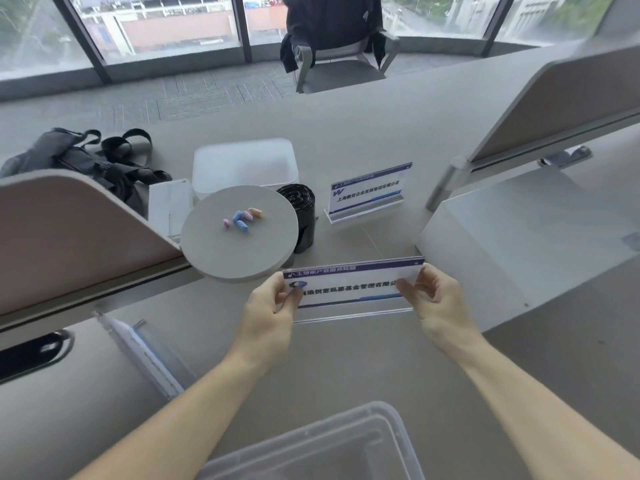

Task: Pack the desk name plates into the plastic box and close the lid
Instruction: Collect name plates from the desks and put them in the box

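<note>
Just above the desk (346, 358) at centre, left hand (268, 315) and right hand (438, 306) pinch a plate (349, 287) by its ends, seemingly to keep it level for carrying toward the box (329, 448) at six o'clock; another plate (367, 192) waits at twelve.

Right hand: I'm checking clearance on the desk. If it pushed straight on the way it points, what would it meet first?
Probably the standing name plate farther back. The right hand, gripping the held name plate, points forward and slightly left; the desk between looks free, though depth is uncertain.
</note>
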Demonstrator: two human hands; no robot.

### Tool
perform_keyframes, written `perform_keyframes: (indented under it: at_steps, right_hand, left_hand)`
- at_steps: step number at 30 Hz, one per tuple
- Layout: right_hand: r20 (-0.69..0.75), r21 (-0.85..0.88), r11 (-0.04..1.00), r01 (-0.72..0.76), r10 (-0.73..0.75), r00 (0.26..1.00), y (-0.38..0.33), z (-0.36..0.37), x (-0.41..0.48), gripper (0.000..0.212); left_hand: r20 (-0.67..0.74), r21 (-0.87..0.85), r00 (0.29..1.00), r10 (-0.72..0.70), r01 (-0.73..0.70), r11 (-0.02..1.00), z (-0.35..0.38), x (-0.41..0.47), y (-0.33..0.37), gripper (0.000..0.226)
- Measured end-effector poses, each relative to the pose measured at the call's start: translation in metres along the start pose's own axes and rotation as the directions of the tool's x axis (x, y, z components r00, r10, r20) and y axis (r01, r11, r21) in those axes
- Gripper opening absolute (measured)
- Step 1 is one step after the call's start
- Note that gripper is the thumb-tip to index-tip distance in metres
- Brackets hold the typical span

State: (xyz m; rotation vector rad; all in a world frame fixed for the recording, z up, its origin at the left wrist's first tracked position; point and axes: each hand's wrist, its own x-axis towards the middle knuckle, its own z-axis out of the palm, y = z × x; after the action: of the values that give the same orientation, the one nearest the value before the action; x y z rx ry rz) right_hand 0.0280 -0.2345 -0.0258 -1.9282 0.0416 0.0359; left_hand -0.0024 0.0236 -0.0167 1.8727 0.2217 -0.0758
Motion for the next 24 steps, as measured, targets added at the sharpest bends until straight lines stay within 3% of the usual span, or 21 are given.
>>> perform_keyframes:
  at_steps: [6, 12, 16, 19, 24]
  right_hand:
    - [-0.005, -0.029, 0.998, 0.053, -0.053, 0.999, -0.082, 0.004, -0.049, 0.03]
    - [-0.064, -0.011, 0.99, 0.138, -0.138, 0.988, -0.172, 0.03, -0.114, 0.057]
    - [-0.062, -0.017, 0.979, 0.202, -0.203, 0.977, -0.241, 0.062, -0.171, 0.035]
    - [-0.061, -0.03, 0.969, 0.244, -0.246, 0.967, -0.288, 0.098, -0.214, 0.02]
    - [-0.002, -0.015, 0.951, 0.31, -0.31, 0.951, -0.363, 0.171, -0.28, 0.031]
  left_hand:
    - [0.045, -0.005, 0.994, 0.099, -0.099, 0.995, -0.067, -0.043, 0.049, 0.016]
    - [0.021, -0.016, 0.981, 0.192, -0.192, 0.981, -0.155, -0.102, 0.095, 0.015]
    - [0.006, 0.018, 0.975, 0.223, -0.224, 0.975, -0.228, -0.164, 0.122, 0.038]
    - [-0.005, 0.02, 0.97, 0.242, -0.242, 0.97, -0.294, -0.213, 0.132, 0.023]
    - [-0.128, 0.133, 0.958, 0.258, -0.241, 0.961, -0.411, -0.289, 0.145, 0.024]
